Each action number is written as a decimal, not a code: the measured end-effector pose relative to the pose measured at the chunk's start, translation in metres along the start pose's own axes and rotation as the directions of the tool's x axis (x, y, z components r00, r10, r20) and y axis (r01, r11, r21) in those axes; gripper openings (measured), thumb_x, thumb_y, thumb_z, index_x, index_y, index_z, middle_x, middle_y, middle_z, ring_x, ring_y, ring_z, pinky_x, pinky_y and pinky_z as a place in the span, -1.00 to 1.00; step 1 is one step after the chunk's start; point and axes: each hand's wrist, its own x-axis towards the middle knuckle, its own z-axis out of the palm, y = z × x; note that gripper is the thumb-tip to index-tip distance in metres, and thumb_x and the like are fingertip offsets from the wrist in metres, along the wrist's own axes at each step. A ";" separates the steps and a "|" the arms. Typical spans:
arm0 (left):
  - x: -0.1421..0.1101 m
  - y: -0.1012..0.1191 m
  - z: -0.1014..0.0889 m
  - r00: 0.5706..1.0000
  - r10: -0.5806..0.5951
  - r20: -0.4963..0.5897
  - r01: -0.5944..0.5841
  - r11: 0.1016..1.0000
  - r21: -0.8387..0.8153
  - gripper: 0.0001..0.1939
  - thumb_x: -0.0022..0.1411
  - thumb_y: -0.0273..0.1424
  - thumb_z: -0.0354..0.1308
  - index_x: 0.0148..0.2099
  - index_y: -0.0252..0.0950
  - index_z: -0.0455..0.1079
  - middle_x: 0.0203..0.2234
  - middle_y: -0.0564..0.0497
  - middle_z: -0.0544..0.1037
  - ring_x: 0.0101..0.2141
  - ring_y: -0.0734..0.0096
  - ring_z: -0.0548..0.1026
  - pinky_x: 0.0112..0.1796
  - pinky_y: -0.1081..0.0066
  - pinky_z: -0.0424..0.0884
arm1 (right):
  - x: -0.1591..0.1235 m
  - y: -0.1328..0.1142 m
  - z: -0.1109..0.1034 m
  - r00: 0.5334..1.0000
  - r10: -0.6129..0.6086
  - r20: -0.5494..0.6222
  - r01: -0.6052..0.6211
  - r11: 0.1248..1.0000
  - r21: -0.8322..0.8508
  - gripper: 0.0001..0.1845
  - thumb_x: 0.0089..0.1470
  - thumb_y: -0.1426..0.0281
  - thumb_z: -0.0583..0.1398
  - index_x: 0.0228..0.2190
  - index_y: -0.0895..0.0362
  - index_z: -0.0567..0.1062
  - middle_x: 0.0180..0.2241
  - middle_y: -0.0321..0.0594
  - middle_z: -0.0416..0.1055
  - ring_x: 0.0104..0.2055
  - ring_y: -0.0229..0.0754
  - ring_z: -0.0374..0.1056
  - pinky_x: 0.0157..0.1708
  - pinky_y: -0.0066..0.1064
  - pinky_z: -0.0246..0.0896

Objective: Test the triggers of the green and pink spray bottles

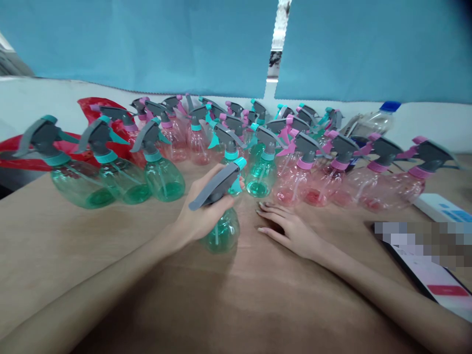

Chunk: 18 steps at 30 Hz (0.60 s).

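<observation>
My left hand (204, 209) is wrapped round the neck of a green spray bottle (223, 233) with a grey and turquoise trigger head. The bottle stands nearly upright, and my fingers partly hide its neck. Flat on the wooden table (206, 305), my right hand (289, 226) rests with its fingers stretched apart and nothing in it. Just beyond it are another green spray bottle (261, 177) and a pink spray bottle (293, 184) with a pink collar.
Several green spray bottles (164, 179) stand at the left, several pink ones (398, 189) at the right, with more crowded behind. A red plastic bag (88, 108) lies back left. A blue-capped clear bottle (379, 123) leans back right. A phone or tablet (424, 270) lies at the right.
</observation>
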 end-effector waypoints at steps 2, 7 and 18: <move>0.000 0.000 0.000 1.000 -0.005 0.008 0.005 0.997 -0.072 -0.88 0.10 -0.47 0.04 -0.27 -0.17 0.25 -0.39 0.10 0.39 -0.43 0.40 0.32 -0.37 0.36 0.30 | 0.000 0.000 0.000 1.000 0.001 0.009 -0.001 1.000 -0.014 -0.53 0.21 0.15 0.11 0.09 0.07 0.40 0.15 -0.07 0.33 0.23 0.02 0.19 0.19 0.03 0.14; 0.000 0.002 -0.002 1.000 0.007 -0.001 -0.007 0.997 -0.071 -0.91 0.09 -0.49 0.07 -0.32 -0.20 0.30 -0.49 0.13 0.34 -0.45 0.40 0.31 -0.38 0.36 0.23 | 0.000 0.000 0.000 1.000 0.004 0.020 -0.003 1.000 -0.031 -0.53 0.22 0.15 0.10 0.08 0.09 0.40 0.15 -0.07 0.33 0.23 0.02 0.19 0.18 0.03 0.14; -0.001 0.003 0.000 0.999 0.031 0.013 -0.030 0.996 -0.088 -0.89 0.13 -0.52 0.03 -0.27 -0.27 0.34 -0.38 0.07 0.42 -0.33 0.37 0.39 -0.28 0.36 0.31 | 0.000 0.001 0.000 0.999 0.008 0.051 -0.005 0.998 -0.066 -0.50 0.23 0.13 0.08 0.07 0.17 0.41 0.15 -0.03 0.33 0.23 -0.01 0.18 0.19 -0.05 0.13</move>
